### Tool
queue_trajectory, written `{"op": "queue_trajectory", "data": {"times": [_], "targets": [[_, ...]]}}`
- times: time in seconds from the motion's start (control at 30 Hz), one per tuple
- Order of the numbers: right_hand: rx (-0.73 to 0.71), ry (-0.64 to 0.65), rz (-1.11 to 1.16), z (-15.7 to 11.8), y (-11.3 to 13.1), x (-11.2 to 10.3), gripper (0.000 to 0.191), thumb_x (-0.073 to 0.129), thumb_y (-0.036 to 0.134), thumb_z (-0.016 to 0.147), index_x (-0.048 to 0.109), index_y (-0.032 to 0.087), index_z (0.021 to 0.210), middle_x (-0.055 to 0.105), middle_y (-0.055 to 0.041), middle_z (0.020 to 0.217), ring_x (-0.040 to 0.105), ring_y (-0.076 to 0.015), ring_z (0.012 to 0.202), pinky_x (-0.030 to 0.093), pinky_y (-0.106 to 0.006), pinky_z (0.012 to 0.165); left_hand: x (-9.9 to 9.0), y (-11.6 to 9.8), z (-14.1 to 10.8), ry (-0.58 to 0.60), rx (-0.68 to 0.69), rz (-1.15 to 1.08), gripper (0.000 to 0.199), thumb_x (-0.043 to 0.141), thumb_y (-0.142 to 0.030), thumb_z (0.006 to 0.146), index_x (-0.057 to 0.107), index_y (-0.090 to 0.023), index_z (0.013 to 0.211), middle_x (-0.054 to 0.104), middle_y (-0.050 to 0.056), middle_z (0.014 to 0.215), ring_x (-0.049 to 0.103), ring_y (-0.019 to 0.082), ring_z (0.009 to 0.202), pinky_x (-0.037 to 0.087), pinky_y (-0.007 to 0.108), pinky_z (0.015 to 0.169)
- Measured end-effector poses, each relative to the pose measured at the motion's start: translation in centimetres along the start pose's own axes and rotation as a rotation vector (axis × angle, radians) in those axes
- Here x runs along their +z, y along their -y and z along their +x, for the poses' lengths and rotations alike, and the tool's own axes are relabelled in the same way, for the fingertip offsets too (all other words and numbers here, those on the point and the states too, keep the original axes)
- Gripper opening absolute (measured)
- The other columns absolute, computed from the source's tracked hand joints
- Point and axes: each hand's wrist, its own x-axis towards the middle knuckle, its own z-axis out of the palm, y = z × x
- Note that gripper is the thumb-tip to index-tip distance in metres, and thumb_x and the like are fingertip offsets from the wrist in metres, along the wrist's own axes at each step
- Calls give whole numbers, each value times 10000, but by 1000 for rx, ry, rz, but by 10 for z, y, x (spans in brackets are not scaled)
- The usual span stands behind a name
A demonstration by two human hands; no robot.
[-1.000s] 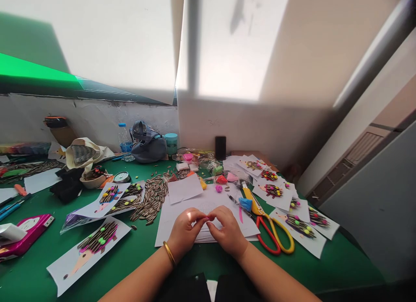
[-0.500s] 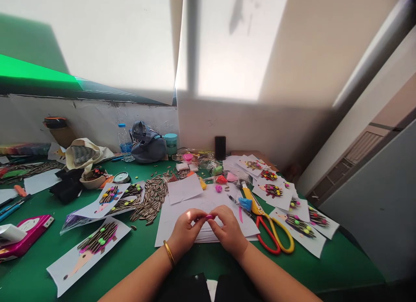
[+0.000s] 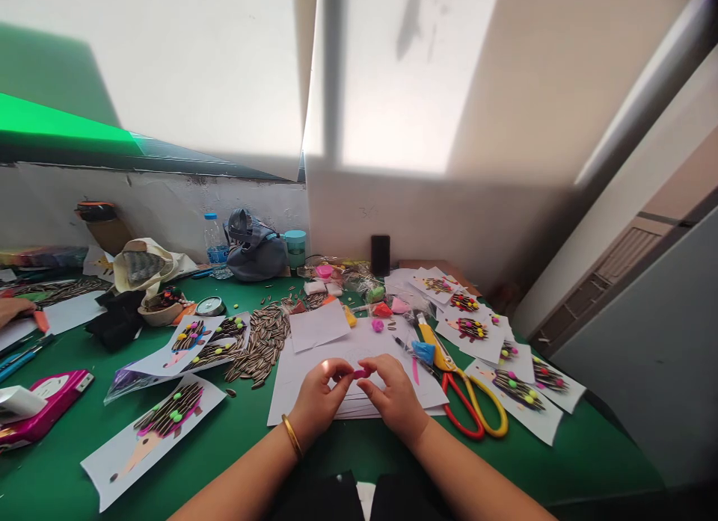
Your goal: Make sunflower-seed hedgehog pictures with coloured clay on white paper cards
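Pink piece (image 3: 361, 373) between the fingertips: 1 s ago only a sliver showed, at 0.5 s a short strip, now more of it is exposed. Right hand (image 3: 396, 398): thumb has come away from the left thumb and dropped below the piece, so a gap now separates it from its own index finger, which is at the piece. Left hand (image 3: 321, 398): thumb and index grip hardly shifted, now pinching the left end. Far left of table: another person's hand (image 3: 16, 309) has come in at the edge, covering part of the white sheet (image 3: 22, 328) there. Orange item (image 3: 41, 321) beside it has shifted slightly right and stands at a steeper angle than before.
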Motion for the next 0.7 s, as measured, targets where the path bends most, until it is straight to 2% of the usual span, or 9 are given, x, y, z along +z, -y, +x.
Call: {"op": "queue_trajectory", "data": {"times": [0.13, 0.27, 0.43, 0.7], "targets": [[12, -6, -26, 0, 1, 1, 186, 515, 329, 967, 649, 227, 889, 661, -38, 816, 589, -196, 801, 436, -347, 755, -1, 1, -1, 26, 6, 5, 176, 580, -355, 891, 658, -198, 910, 702, 38, 851, 638, 168, 787, 536, 308, 746], [3, 13, -43, 0, 3, 1, 169, 522, 301, 960, 650, 224, 882, 661, -32, 808, 584, -193, 794, 419, -345, 753, -2, 1, -1, 113, 14, 22, 268, 626, -373, 873, 662, -210, 1082, 714, 49, 937, 643, 174, 822, 534, 317, 769], [-31, 42, -53, 0, 6, 1, 170, 494, 277, 955, 652, 225, 920, 666, -35, 816, 581, -198, 813, 417, -350, 758, -2, -1, 2, 78, 29, 50, 179, 592, -349, 898, 711, -219, 871, 718, 36, 831, 650, 176, 794, 521, 309, 754], [-27, 37, -60, 0, 3, 1, 197, 511, 339, 967, 649, 225, 885, 661, -30, 797, 583, -189, 789, 417, -339, 748, -3, -2, 2, 113, 17, 49, 243, 553, -393, 920, 718, -215, 903, 727, 51, 854, 659, 187, 814, 518, 307, 761]]}}
